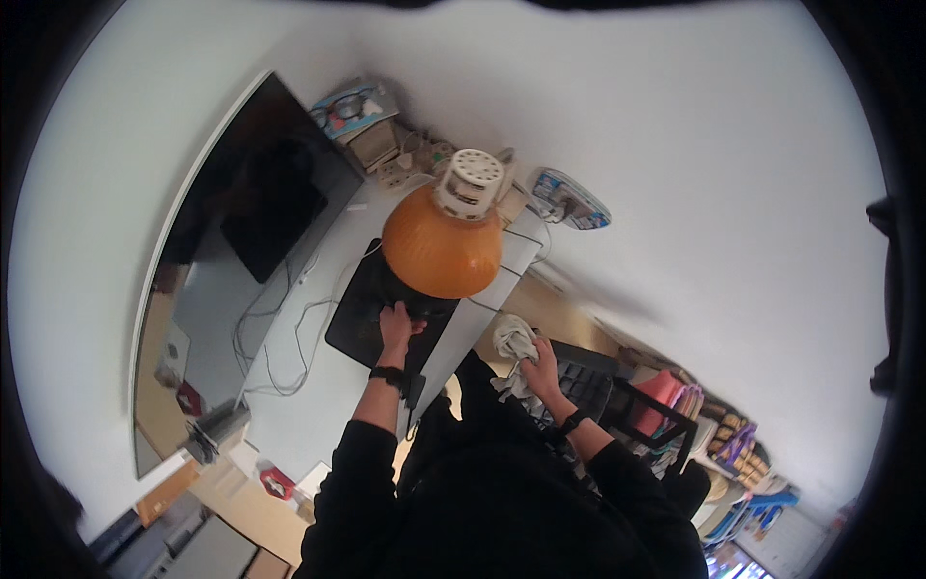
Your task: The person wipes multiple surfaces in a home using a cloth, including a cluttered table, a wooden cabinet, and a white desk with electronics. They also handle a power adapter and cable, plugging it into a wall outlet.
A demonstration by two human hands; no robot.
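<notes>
My left hand [397, 327] is over a flat black rectangular pad or device [356, 318] on the white desk. Its fingers are partly curled; whether they grip anything there is too small to tell. A crumpled off-white cloth [515, 339] hangs from my right hand [541, 369], off the desk's right edge. An orange-shaded lamp [443, 250] with a perforated white cap stands above the pad's far part and hides some of it.
A large glossy dark panel [246, 239] lines the left wall and reflects the desk. Thin cables [298, 354] trail over the desk [325, 405]. Boxes [374, 145] and small items crowd the far corner. At my right are a black chair [579, 376] and piled fabrics [662, 398].
</notes>
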